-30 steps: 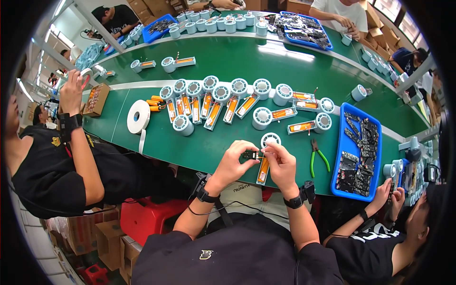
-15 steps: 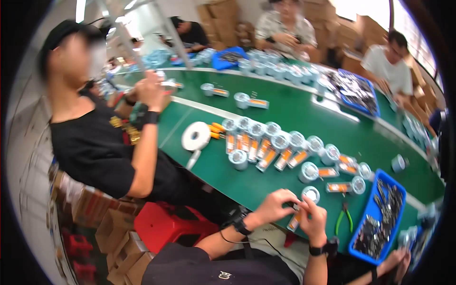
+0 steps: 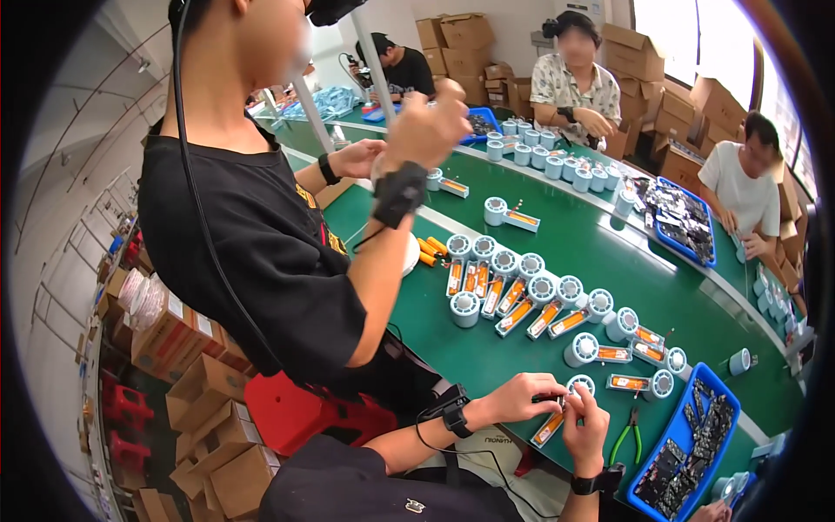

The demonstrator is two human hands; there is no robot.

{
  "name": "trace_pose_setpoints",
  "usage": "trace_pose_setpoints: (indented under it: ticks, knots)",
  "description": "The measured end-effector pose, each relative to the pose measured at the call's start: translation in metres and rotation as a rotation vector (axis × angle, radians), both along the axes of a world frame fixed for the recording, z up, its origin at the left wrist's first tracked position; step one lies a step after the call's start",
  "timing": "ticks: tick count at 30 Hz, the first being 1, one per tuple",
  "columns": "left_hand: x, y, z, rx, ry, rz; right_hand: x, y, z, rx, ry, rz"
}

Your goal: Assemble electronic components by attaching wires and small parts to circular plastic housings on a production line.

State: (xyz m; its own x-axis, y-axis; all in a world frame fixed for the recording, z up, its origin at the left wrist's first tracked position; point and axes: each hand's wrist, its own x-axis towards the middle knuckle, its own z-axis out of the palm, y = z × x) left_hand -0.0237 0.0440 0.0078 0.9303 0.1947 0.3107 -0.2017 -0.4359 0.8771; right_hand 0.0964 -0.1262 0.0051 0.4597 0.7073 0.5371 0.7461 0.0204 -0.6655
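At the near edge of the green table, my left hand [image 3: 524,398] and my right hand [image 3: 584,424] meet with their fingertips pinched together. Between the left fingers is a small dark part [image 3: 546,398]. What the right fingertips grip is too small to make out. Partly hidden behind both hands is a light-blue handheld fan [image 3: 548,430], its round head up by the fingertips and an orange cell in its open handle. I cannot tell whether it is held or lies on the table. Green-handled pliers [image 3: 628,439] lie right of my right hand.
Several similar fans [image 3: 541,289] stand in a row beyond my hands. A blue tray [image 3: 687,444] of dark parts is at the right. Orange cells [image 3: 429,252] lie farther left. A co-worker [image 3: 252,226] stands close on my left, by a red stool [image 3: 300,418].
The view has shifted, so the table sits farther right and lower. The co-worker on the left looms larger, with one hand raised and blurred. My hands keep their pinch.
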Motion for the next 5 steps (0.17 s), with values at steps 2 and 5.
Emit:
trace_pose_setpoints:
  ticks: [2, 5]
  knots:
    - [0.0021, -0.0008, -0.001, 0.025, -0.053, 0.037, 0.0001, 0.0047, 0.0015, 0.028, -0.001, -0.022]
    - [0.0022, -0.0056, -0.0061, 0.078, -0.063, 0.078, -0.0025, 0.0036, -0.0024, 0.034, 0.021, -0.048]
